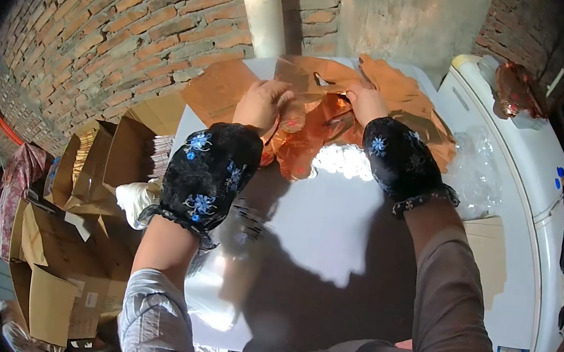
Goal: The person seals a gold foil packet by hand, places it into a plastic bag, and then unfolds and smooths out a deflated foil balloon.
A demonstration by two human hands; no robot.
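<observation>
So both bare hands are up at the far end of the white table point(333, 216), busy with a crinkly copper-coloured film point(310, 144). The film spreads across that far end in loose pieces, the shiniest part bunched up and hanging between the hands.

Right hand point(366, 104) has thumb and fingertips pinched together on a fold of it. Left hand point(261, 106) is curled over the film on the other side, touching it, but its fingertips are tucked out of sight, so honestly can't tell if they're clamped or just resting. Black sleeve covers point(212, 168) with blue flowers on both forearms, btw.

Right of the table there's a white appliance point(518, 300) with some crumpled clear plastic point(473, 173) and a flat bit of cardboard point(485, 258) on it. Left of the table it's a pile of open cardboard boxes point(64, 290). Behind the table you get a brick wall point(160, 23) and a pale pipe point(263, 7). Strong glare and shadow across the table top.
</observation>
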